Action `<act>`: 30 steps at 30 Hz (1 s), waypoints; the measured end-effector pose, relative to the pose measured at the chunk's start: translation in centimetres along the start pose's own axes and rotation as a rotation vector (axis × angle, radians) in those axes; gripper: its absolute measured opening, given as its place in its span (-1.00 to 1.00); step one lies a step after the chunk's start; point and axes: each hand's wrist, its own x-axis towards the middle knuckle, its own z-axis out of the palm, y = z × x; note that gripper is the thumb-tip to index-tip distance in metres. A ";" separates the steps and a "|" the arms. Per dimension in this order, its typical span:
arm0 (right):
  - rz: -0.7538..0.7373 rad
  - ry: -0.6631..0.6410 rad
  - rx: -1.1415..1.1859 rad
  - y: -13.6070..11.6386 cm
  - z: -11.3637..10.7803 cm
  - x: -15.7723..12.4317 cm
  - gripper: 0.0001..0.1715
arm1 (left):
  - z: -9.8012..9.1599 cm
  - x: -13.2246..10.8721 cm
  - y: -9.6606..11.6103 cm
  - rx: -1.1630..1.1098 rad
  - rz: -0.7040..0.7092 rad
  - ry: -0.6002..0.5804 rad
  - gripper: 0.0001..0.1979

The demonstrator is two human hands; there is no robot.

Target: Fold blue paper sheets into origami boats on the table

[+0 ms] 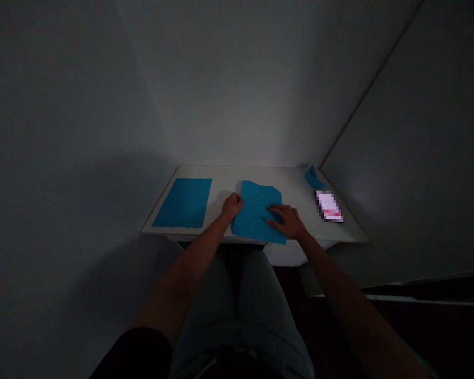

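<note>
Paper (256, 213), blue, angular, under right hand (286, 221)

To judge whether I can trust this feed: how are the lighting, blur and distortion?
Head view: dim overall, with dark corners; the white table is lit best; the left hand and right hand are dark but readable on the blue sheet; the phone is a pixelated blotch; wide-angle distortion stretches the image toward its edges.

I am wearing a black sleeve (140, 353) that is ending above the elbow on my left arm, and my left hand (232, 206) and right hand (286, 221) are showing bare, without gloves. I am also wearing pale grey trousers (256, 300), with a dark band (229, 366) and a thin yellow strip (205, 368) at my waist.
</note>
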 end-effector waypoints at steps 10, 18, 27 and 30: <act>0.342 0.256 0.208 2.2 1.9 1.9 -0.11 | -7.0 -0.8 1.0 -0.139 0.239 -0.214 -0.80; 0.348 0.256 0.944 0.4 1.5 4.1 -0.25 | -9.7 -3.1 0.1 -0.096 0.302 -0.378 -0.71; 0.344 0.105 0.972 -1.0 0.4 3.2 -0.37 | -13.9 -2.1 -0.9 0.024 0.200 -0.415 -0.60; 0.343 0.185 0.902 -0.7 1.0 3.2 -0.33 | -15.6 -1.3 -1.7 -0.001 0.134 -0.345 -0.60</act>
